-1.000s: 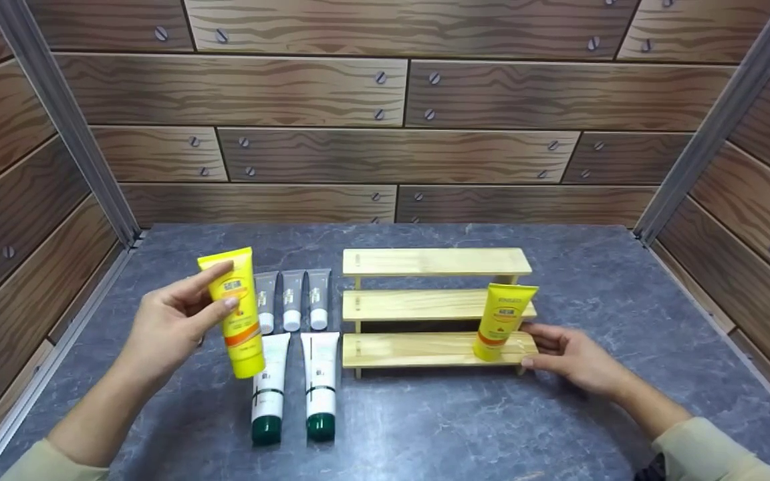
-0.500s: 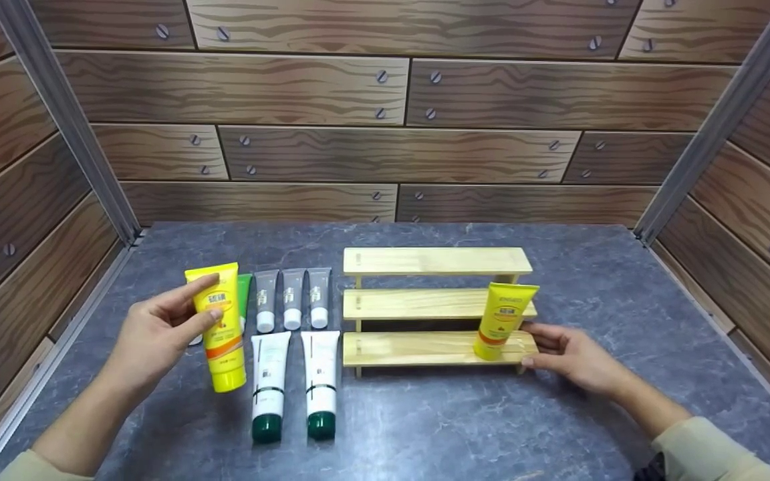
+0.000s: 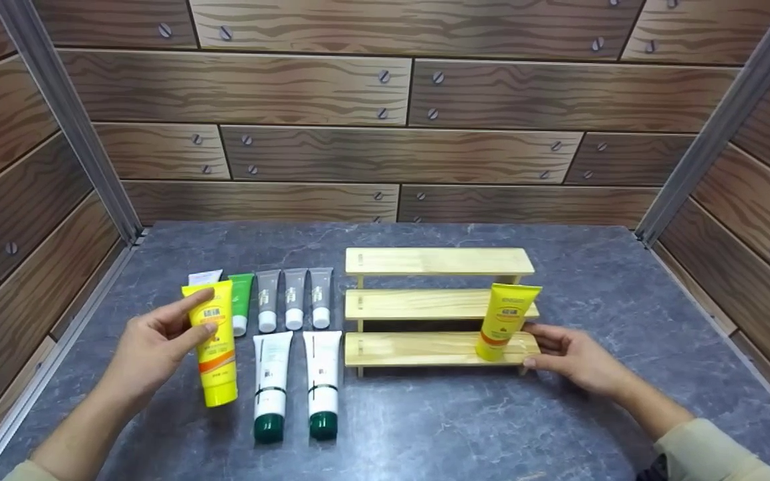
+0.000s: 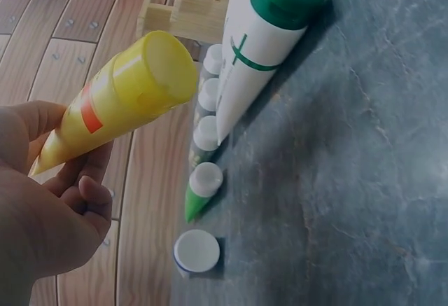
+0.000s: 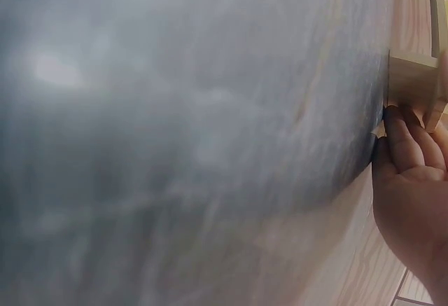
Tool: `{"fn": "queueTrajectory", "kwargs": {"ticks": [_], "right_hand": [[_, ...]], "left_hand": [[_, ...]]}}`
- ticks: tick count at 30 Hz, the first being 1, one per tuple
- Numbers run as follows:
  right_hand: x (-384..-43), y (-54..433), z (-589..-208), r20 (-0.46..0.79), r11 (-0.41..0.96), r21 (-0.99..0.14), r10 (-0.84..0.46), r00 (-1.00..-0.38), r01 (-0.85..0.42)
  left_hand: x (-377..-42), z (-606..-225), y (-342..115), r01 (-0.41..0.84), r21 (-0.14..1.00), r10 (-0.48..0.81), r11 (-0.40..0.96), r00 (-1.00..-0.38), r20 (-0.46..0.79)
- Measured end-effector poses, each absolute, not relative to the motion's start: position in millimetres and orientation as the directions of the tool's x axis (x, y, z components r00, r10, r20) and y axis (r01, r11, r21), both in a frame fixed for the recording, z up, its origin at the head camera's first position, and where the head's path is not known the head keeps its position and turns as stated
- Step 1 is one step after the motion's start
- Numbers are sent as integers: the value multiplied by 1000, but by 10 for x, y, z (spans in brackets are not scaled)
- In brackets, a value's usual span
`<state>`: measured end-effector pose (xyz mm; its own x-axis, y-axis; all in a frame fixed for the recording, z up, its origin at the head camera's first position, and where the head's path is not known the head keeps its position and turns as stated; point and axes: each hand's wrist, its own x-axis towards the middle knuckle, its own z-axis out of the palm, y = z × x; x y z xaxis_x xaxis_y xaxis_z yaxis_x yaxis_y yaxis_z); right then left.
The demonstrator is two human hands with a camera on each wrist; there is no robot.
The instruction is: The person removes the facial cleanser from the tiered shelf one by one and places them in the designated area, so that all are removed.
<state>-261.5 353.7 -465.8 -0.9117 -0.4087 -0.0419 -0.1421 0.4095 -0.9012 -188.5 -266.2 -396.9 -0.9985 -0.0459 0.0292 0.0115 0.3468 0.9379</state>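
Observation:
My left hand point(image 3: 148, 354) pinches a yellow squeeze tube point(image 3: 216, 364) by its upper part between thumb and fingers, cap down. The left wrist view shows this tube's wide yellow cap point(image 4: 168, 68) raised above the tabletop. On the right, my right hand point(image 3: 579, 361) holds the right end of a three-step wooden display stand point(image 3: 412, 349), thumb at the front of the lowest step and fingers behind. A second yellow squeeze tube point(image 3: 506, 324) stands upright on that lowest step, near its right end. In the right wrist view the fingers point(image 5: 406, 141) lie against the stand's end piece point(image 5: 413, 71).
Left of the stand, two white tubes point(image 3: 323, 374) with green caps lie in front of a row of grey tubes point(image 3: 295, 297). A green tube point(image 3: 242, 300) and a pale tube point(image 3: 204, 276), partly hidden by the held one, continue that row. Wood-patterned walls point(image 3: 398, 157) enclose the table.
My left hand has moved left and toward me with the yellow tube, uncovering the white tube, the green tube and the pale one. My right hand and the stand have kept their place.

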Motion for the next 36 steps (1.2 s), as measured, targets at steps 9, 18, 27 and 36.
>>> {"fn": "queueTrajectory", "kwargs": {"ticks": [9,18,27,36], "right_hand": [[-2619,3529,-4655,-47,434,-890,-396,-917,-142],[-2611,3530,-4653,-69,428,-897,-380,-922,-109],[-2617,3530,-4662,-57,401,-908,-401,-914,-119],[-2624,3539,-4671,-65,387,-916,-397,-916,-103]], "left_hand": [[-1873,-4098,-2715,-64,920,-49,386,-998,-49],[-1864,-4175,-2743,-66,909,-38,411,-998,-55],[-1858,-4243,-2756,-92,896,-39,434,-996,-83],[-1893,-4306,-2757,-115,889,-37,444,-993,-110]]}}
